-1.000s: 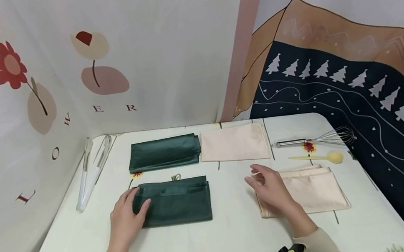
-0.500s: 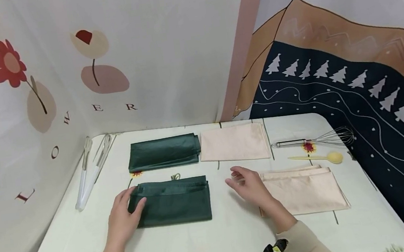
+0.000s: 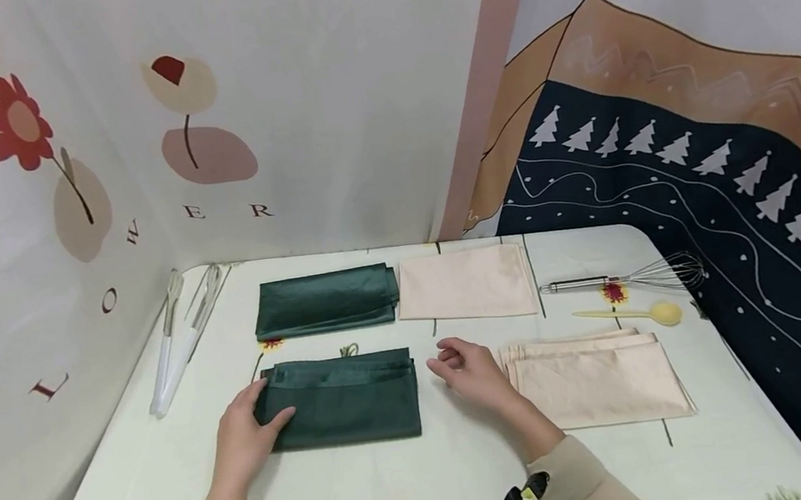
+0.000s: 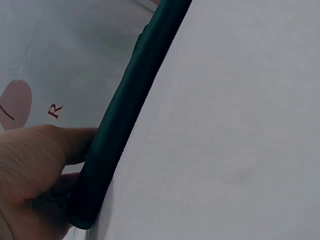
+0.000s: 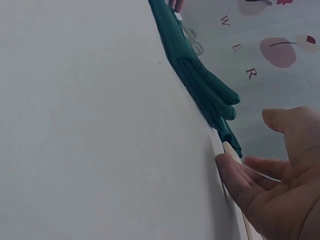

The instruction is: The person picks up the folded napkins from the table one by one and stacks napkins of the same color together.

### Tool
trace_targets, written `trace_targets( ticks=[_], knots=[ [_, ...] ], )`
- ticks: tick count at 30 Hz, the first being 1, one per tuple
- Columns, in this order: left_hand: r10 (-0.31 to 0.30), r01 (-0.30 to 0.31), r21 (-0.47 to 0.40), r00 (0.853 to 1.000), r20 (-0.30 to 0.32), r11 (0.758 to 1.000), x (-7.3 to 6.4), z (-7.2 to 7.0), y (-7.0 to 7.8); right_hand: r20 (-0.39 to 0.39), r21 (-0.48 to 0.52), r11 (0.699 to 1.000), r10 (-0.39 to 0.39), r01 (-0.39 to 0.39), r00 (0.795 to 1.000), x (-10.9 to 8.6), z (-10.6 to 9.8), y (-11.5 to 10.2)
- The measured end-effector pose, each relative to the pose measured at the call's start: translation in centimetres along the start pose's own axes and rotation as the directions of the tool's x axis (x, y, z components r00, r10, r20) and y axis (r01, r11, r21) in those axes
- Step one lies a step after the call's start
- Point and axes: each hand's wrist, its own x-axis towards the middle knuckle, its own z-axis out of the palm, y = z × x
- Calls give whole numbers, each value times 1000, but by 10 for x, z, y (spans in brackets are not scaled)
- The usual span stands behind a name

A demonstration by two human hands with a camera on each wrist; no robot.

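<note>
A folded dark green cloth (image 3: 348, 406) lies at the front left of the table. My left hand (image 3: 248, 427) rests at its left end, the thumb over its top; in the left wrist view the hand (image 4: 30, 175) reaches the end of the folded layers. My right hand (image 3: 469, 371) is between this cloth and a folded pale pink cloth (image 3: 600, 384). Its fingers are loosely bent with nothing between them. In the right wrist view, thumb and fingers of that hand (image 5: 285, 175) stand apart, the green folds (image 5: 195, 75) beyond them.
Behind lie another folded green cloth (image 3: 324, 303) and another pale pink one (image 3: 465, 285). A wire whisk (image 3: 622, 279) and a yellow spoon (image 3: 641, 314) are at the right. White-handled utensils (image 3: 183, 347) lie at the left. Printed curtains (image 3: 323, 109) hang behind the table.
My right hand has moved left, off the front pink cloth and towards the front green cloth. My left hand has shifted slightly left, to that green cloth's left edge.
</note>
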Motion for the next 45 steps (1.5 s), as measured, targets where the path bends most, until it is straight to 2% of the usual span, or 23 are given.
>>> trace_targets(
  ticks=[7, 13, 19, 22, 26, 30, 32, 35, 39, 45],
  knots=[
    [-32, 31, -29, 999, -24, 999, -1, 1, 0, 99, 197, 977, 60, -79, 993, 0, 8, -6],
    [-87, 83, -71, 995, -50, 994, -2, 2, 0, 191, 298, 938, 125, -179, 974, -2, 16, -9],
    [-153, 139, -115, 981, -118, 984, 0, 7, 2, 246, 373, 895, 157, -244, 956, -2, 26, -15],
    [-155, 141, -107, 979, -134, 984, 1, 9, 1, 287, 410, 865, 180, -290, 941, -2, 31, -17],
    [-152, 142, -84, 980, -126, 986, 0, 10, -1, 362, 420, 834, 208, -358, 909, -3, 36, -20],
    [-147, 139, -76, 983, -108, 987, -2, 11, -1, 431, 354, 852, 217, -386, 876, -3, 38, -22],
    [-138, 131, -79, 985, -105, 988, -2, 13, 0, 455, 329, 865, 206, -378, 867, -4, 38, -22],
    [-130, 119, -97, 984, -124, 988, -3, 14, 1, 447, 307, 888, 183, -342, 876, -5, 39, -21],
    [-160, 138, -172, 980, -122, 975, -6, 13, 0, 394, 293, 912, 157, -285, 906, -6, 42, -20],
    [-281, 253, -332, 959, -37, 909, -9, 3, 3, 268, 293, 935, 121, -200, 956, -5, 45, -20]
  ],
)
